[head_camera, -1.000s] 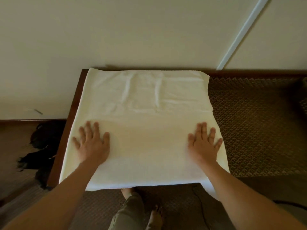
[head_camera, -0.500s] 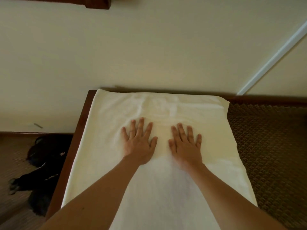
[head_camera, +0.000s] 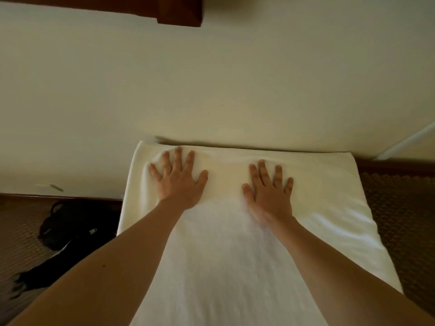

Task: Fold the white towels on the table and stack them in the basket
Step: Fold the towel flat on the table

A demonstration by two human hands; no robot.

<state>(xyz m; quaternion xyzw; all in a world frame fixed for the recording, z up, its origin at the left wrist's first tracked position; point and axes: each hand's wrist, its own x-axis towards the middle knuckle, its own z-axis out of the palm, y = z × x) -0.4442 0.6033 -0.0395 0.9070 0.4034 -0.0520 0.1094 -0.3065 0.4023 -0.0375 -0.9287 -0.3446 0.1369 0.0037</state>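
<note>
A white towel lies spread flat over the table and covers nearly all of its top. My left hand presses flat on the towel near its far left corner, fingers spread and straight. My right hand lies flat on the towel right of centre, fingers straight, a short way back from the far edge. Small wrinkles bunch around the left hand's fingertips. No basket is in view.
The table stands against a cream wall. A dark bag lies on the patterned carpet to the left. A dark wooden piece juts from the wall at the top. Only a dark strip of table edge shows at the far right.
Both hands have slid from the near part of the towel to its middle and then apart toward the far edge, smoothing it. The camera has moved forward over the table.
</note>
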